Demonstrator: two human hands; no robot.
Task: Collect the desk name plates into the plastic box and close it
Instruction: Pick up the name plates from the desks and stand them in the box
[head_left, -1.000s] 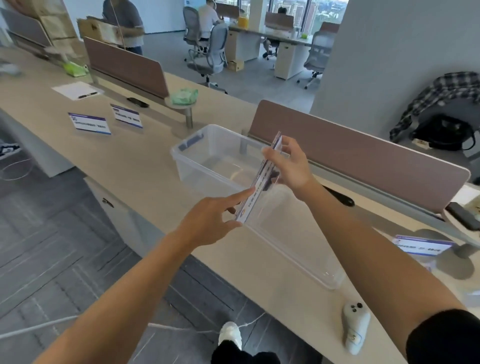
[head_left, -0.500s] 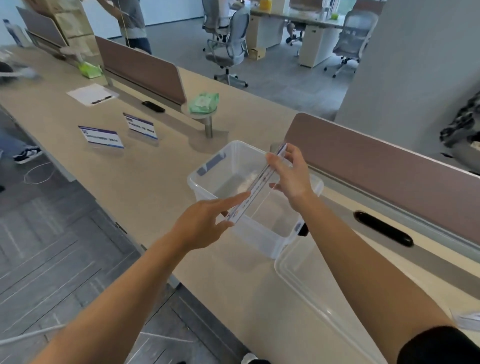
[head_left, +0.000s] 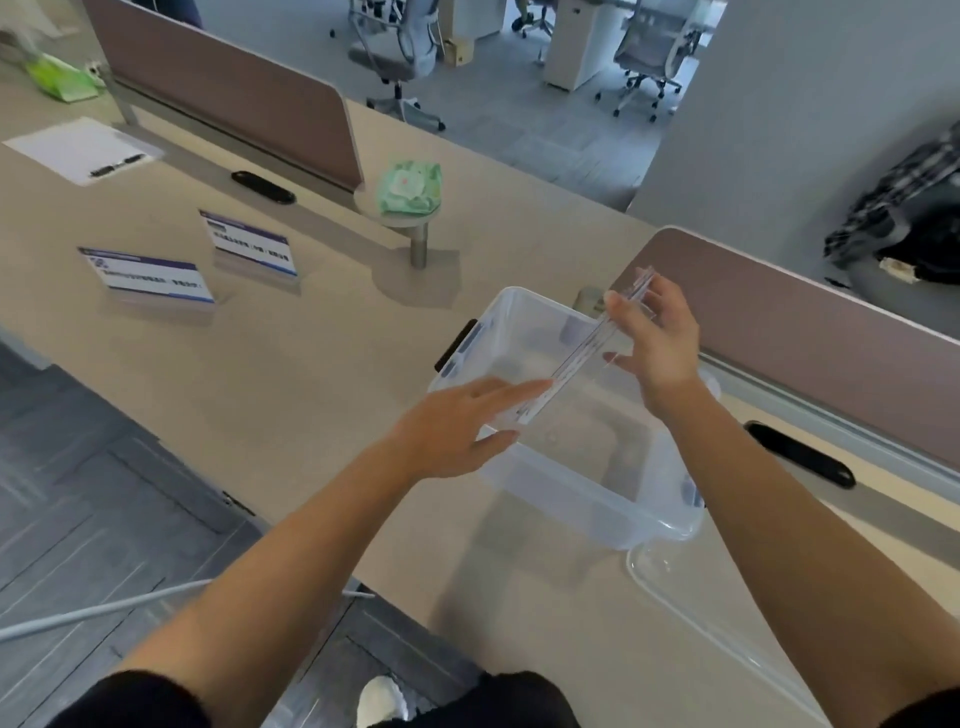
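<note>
One clear lid (head_left: 737, 654) lies nearest on the desk (head_left: 311, 374), just beside one open plastic box (head_left: 545, 493). Over the box, one name plate (head_left: 574, 364) hangs edge-up between two hands. The left hand (head_left: 452, 431) touches its near end with straight fingers, and the right hand (head_left: 657, 348) curls its fingers round the far end. Farther left stand a second name plate (head_left: 150, 275) and a third name plate (head_left: 252, 244). Beyond sits one green tissue pack (head_left: 410, 189).
</note>
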